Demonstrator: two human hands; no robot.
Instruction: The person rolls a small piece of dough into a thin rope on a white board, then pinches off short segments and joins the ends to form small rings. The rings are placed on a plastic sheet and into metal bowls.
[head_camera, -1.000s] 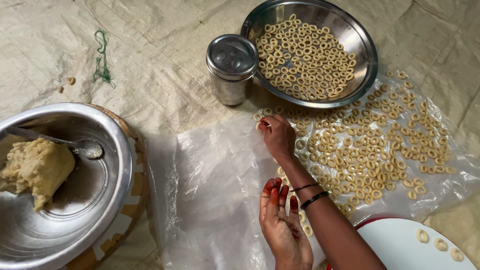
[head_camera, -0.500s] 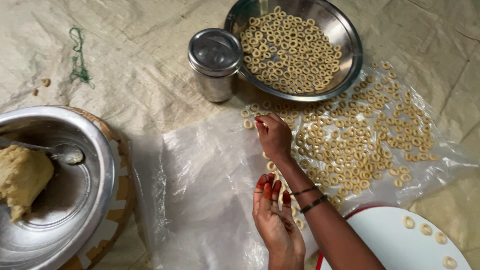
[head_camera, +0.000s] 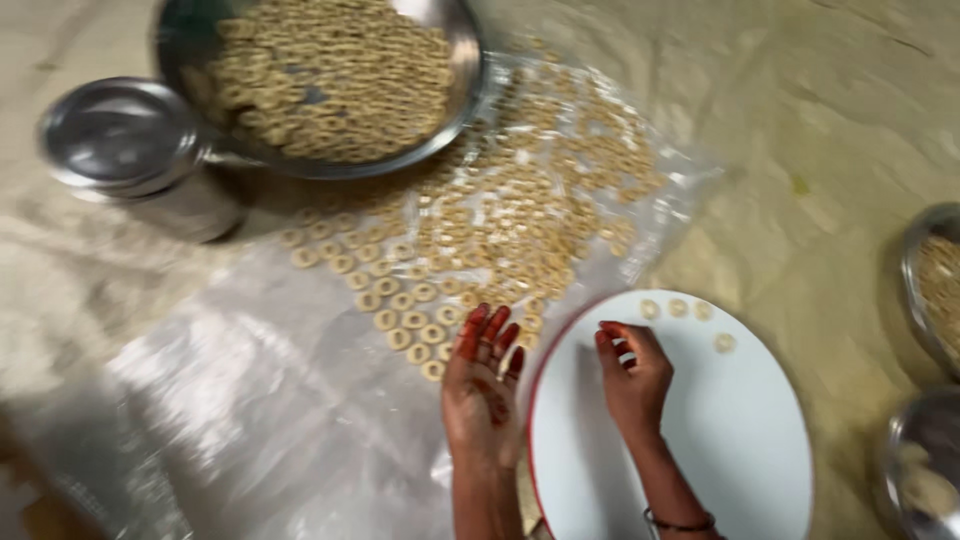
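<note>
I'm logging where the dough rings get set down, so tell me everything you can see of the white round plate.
The white plate is round and flat, smooth, with a thin red rim along its left edge. It lies level on the cloth, lower right, its left edge over the clear plastic sheet. Four small dough rings sit near its far edge; the rest is bare. The right hand rests on it, fingers curled. The left hand is just beside its left rim.

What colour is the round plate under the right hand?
White with a red rim, seen in the head view.
</note>
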